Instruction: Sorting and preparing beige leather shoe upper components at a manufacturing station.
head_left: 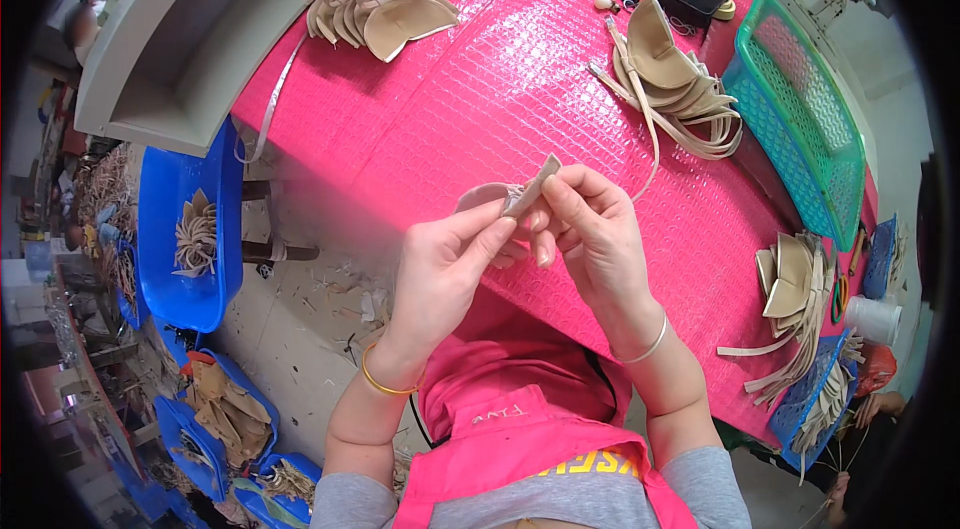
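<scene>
Both my hands are raised over the near edge of the pink-covered table point(480, 99). Between them is a small beige shoe-upper piece point(533, 186) with a folded strip edge. My left hand point(440, 264) pinches its lower end between thumb and forefinger. The upper end is gripped by my right hand point(603, 244), thumb on top and the other fingers curled beneath. A rounded part of the piece shows behind my left fingers; the rest is hidden. Similar cupped beige pieces with long straps lie in a stack point(665, 64) beyond my right hand.
Another beige stack point(385, 4) lies far left, and one point(790, 279) at right. A green basket point(850, 154) stands along the right edge. Blue bins point(160, 274) sit on the left. A white cup point(873, 320) and a co-worker's hand point(878, 407) are at lower right.
</scene>
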